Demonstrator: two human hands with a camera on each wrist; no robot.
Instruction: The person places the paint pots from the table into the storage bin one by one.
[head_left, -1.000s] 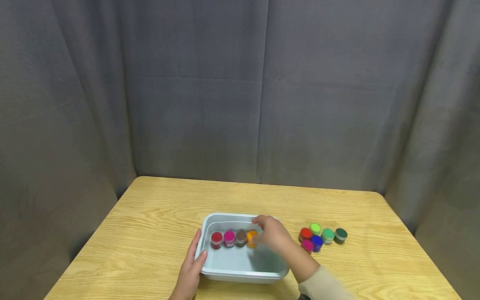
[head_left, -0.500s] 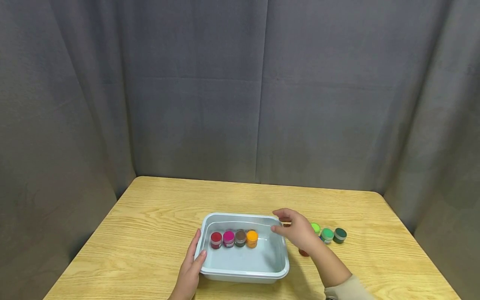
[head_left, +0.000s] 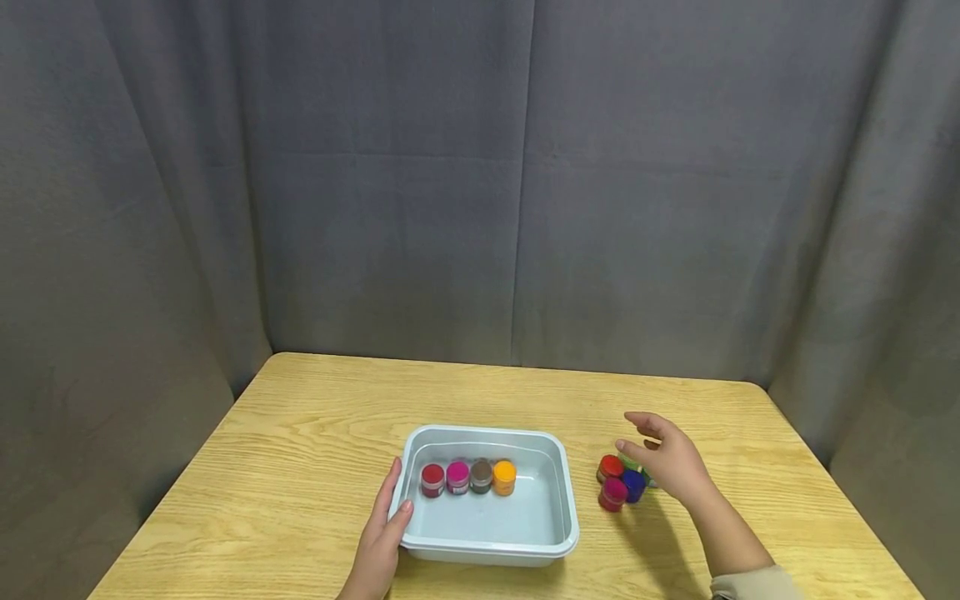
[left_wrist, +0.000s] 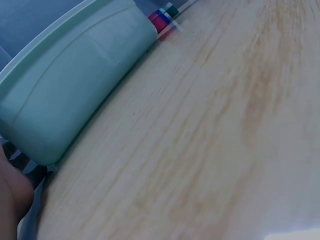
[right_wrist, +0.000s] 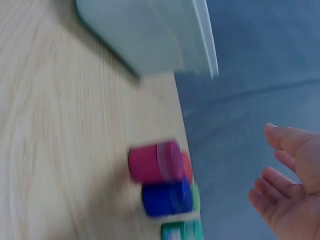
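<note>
Head view, lower frame: we see our left hand (head_left: 378, 542) resting on the left rim of the pale plastic tub (head_left: 555, 533), fingers relaxed.
Tub contents: four round lidded pots (head_left: 468, 477) in a row, the orange pot (head_left: 504, 477) last.
Change: our right hand (head_left: 671, 462), over the orange pot a second ago, now hovers over the loose pots (head_left: 619, 482) at right, fingers released and holding nothing.
Meaning: we judge that pot placed, another due.
Counter (head_left: 315, 433): smooth wood grain.
Far: grey cloth backdrop (head_left: 390, 183).

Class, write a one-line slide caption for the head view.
Left hand on tub with four jars; right hand over loose jars.
</note>
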